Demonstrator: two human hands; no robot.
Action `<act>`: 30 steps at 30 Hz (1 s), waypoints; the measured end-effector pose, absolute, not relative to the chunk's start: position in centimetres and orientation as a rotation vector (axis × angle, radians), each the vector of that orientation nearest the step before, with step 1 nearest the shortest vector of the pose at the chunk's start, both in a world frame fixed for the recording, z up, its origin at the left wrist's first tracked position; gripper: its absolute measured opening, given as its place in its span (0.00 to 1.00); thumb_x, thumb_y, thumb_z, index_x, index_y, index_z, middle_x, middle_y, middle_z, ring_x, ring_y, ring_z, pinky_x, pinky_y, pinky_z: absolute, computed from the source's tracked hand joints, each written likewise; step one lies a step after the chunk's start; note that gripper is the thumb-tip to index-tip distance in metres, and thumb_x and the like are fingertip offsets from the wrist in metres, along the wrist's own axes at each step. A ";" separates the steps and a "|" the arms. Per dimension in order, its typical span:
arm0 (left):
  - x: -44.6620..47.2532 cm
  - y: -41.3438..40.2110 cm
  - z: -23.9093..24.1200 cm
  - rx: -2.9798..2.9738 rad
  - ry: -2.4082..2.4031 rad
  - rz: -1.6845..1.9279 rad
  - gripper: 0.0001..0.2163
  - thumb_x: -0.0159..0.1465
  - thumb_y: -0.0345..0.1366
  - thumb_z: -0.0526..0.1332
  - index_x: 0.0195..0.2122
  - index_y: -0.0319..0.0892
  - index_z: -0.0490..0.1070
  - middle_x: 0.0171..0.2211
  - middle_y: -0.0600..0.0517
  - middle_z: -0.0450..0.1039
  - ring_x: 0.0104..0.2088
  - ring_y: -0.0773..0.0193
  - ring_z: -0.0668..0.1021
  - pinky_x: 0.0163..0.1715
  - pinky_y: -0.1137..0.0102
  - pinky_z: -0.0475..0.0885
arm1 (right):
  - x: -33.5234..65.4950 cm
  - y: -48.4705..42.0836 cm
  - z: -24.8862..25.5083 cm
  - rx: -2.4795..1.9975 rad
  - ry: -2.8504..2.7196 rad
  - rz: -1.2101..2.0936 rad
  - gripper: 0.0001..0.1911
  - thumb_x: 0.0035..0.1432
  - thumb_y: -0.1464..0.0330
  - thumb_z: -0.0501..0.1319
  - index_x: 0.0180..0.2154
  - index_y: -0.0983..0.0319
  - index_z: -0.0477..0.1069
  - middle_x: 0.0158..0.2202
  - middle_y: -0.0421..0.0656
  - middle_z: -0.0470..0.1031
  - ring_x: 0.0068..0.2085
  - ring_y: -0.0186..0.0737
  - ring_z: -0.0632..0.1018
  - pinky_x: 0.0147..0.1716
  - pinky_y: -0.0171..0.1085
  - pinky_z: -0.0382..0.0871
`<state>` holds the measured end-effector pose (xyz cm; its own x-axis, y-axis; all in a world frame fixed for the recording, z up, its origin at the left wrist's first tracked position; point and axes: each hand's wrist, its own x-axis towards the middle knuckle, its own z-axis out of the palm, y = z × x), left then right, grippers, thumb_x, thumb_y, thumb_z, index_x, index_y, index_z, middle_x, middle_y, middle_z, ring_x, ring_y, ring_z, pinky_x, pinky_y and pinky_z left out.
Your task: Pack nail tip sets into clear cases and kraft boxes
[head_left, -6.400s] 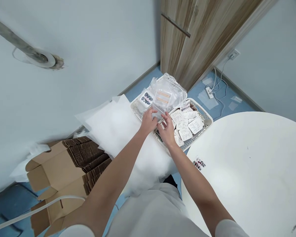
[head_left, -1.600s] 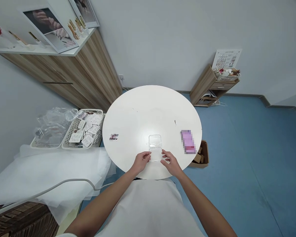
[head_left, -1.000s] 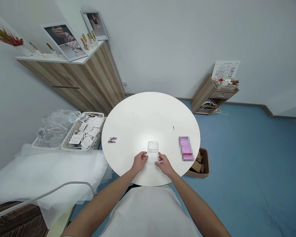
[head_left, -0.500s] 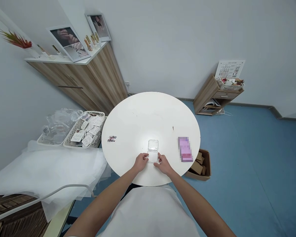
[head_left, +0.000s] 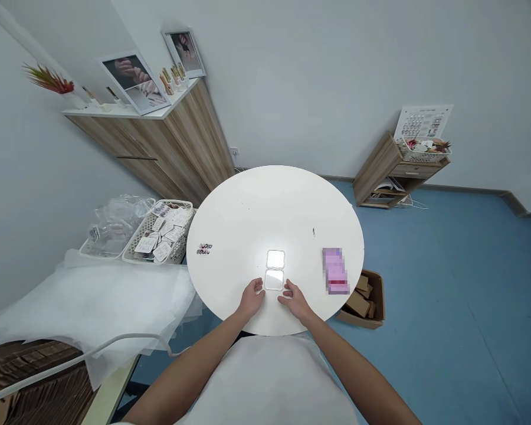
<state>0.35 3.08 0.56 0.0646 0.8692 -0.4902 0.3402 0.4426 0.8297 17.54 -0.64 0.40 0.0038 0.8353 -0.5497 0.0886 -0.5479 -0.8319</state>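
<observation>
A clear plastic hinged case (head_left: 274, 280) lies opened out flat on the white oval table (head_left: 265, 200), its lid half farther from me. My left hand (head_left: 251, 299) rests just left of the case's near half, fingers apart, holding nothing. On the other side, my right hand (head_left: 294, 300) is close to the case's right edge, its fingers also apart with nothing in them. At the table's left lies a small set of dark and pinkish press-on nails (head_left: 204, 249). To the right is a blurred-out pink and purple packet (head_left: 335, 271).
A tiny dark item (head_left: 314, 232) lies on the table's right half. Left of the table stand a white basket of cards (head_left: 177, 251) and another with clear plastic bags (head_left: 119, 227). A cardboard box (head_left: 376, 316) is on the floor at right.
Both hands have let go of the case and drawn slightly away from its sides. Its lid has gone from partly raised to flat. The view has shifted a little.
</observation>
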 end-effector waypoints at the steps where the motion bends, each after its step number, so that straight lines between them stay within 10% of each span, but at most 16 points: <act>1: 0.4 2.8 0.6 1.090 1.492 0.574 0.20 0.53 0.27 0.57 0.48 0.41 0.60 0.49 0.43 0.64 0.49 0.60 0.68 0.48 0.64 0.63 | 17.4 -0.8 0.3 -1.652 -0.911 1.613 0.38 0.43 0.64 0.61 0.56 0.58 0.50 0.53 0.48 0.58 0.50 0.43 0.66 0.44 0.41 0.65; 30: 0.7 2.5 -0.3 1.012 1.384 0.665 0.23 0.53 0.24 0.54 0.51 0.40 0.56 0.53 0.42 0.60 0.53 0.61 0.65 0.51 0.63 0.60 | 17.7 -0.9 -0.3 -1.506 -0.870 1.596 0.38 0.44 0.66 0.62 0.56 0.51 0.49 0.59 0.44 0.52 0.55 0.44 0.62 0.49 0.47 0.61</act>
